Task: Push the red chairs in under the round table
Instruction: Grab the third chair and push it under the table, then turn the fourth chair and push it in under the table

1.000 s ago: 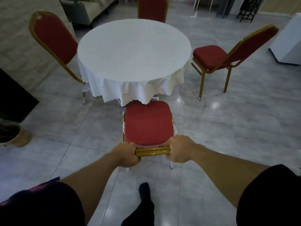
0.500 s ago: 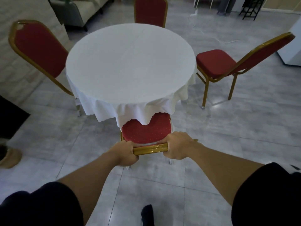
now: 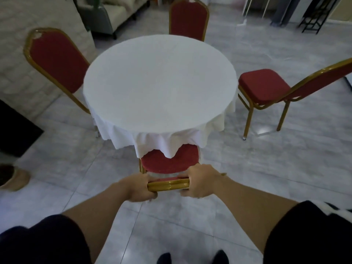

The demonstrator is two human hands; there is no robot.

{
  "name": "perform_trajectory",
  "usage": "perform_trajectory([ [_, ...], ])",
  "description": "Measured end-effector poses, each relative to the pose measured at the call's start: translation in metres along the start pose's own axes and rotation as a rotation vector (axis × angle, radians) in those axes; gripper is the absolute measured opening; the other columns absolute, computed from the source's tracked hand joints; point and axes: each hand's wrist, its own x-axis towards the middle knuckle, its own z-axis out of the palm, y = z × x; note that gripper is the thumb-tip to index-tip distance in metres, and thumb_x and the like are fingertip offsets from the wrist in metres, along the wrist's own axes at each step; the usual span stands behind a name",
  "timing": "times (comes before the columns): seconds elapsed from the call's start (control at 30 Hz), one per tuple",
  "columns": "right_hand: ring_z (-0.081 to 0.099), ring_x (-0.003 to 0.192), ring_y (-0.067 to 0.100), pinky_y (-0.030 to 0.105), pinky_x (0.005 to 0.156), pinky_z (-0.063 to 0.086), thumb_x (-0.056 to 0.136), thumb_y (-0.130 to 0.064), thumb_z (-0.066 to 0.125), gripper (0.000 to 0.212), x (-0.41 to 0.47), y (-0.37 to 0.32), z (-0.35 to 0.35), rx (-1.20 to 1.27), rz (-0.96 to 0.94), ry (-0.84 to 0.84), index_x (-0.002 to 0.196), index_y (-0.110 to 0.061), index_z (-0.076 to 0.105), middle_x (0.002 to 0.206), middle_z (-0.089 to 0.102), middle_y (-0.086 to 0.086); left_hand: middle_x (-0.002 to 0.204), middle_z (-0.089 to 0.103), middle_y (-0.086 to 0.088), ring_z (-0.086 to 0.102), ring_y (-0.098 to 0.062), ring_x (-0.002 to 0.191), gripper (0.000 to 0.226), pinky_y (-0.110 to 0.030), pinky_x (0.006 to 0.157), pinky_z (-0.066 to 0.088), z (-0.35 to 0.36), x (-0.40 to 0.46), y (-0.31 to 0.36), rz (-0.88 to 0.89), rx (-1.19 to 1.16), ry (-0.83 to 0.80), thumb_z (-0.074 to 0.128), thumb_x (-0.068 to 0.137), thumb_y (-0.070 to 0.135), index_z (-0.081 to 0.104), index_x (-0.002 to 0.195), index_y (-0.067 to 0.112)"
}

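The round table (image 3: 160, 82) with a white cloth stands in the middle of the room. Directly in front of me the near red chair (image 3: 169, 162) has its seat partly under the hanging cloth. My left hand (image 3: 138, 187) and my right hand (image 3: 200, 181) both grip the gold top rail of its back. A second red chair (image 3: 55, 58) is tucked against the table on the left, a third (image 3: 187, 18) at the far side. The fourth red chair (image 3: 266, 86) stands on the right, apart from the table, its whole seat showing.
A pale sofa (image 3: 112, 14) stands at the back left beside a brick wall. A black metal rack (image 3: 314, 18) is at the back right. A dark mat (image 3: 15, 134) and a tan shoe (image 3: 13, 178) lie on the tiled floor at the left.
The near chair has slid forward, so most of its seat now sits under the tablecloth. I have stepped closer to the table, both hands still on the back rail.
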Motion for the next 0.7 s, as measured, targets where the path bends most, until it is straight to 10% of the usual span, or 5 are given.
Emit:
perform_trajectory([
  [0.17,0.067,0.107,0.011,0.040,0.101,0.054,0.051,-0.102,0.063,0.101,-0.012,0.013,-0.013,0.265,0.004,-0.127,0.134,-0.043,0.067,0.115,0.074,-0.015,0.152,0.055,0.003,0.053,-0.021,0.136,0.105,-0.039,0.112,0.041,-0.012,-0.007,0.043,-0.100,0.035,-0.014,0.051,0.067,0.098,0.029,0.158,0.051],
  [0.27,0.047,0.145,0.017,0.042,0.119,0.036,0.049,-0.106,0.058,0.121,-0.034,0.037,-0.041,0.322,0.093,-0.117,0.149,-0.039,0.056,0.158,0.051,-0.009,0.156,0.053,-0.003,0.051,-0.027,0.139,0.094,-0.041,0.112,0.039,-0.024,0.001,0.082,-0.081,0.070,0.081,0.041,0.080,0.093,0.032,0.160,0.044],
  [0.53,0.056,0.133,0.025,0.037,0.105,0.042,0.091,-0.083,0.046,0.078,-0.120,0.158,-0.100,0.354,0.227,0.129,0.138,-0.024,0.067,0.146,0.063,0.001,0.162,0.048,-0.002,0.042,-0.028,0.149,0.076,-0.039,0.117,0.032,-0.041,0.065,0.235,-0.037,0.182,0.244,0.043,0.099,0.068,0.033,0.163,0.029],
  [0.7,0.041,0.149,0.025,0.044,0.118,0.035,0.082,-0.093,0.045,0.095,-0.168,0.236,-0.115,0.400,0.342,0.207,0.154,-0.031,0.052,0.165,0.043,-0.003,0.159,0.051,-0.003,0.046,-0.030,0.145,0.078,-0.042,0.116,0.036,-0.047,0.112,0.322,0.013,0.274,0.259,0.042,0.097,0.072,0.034,0.162,0.029],
])
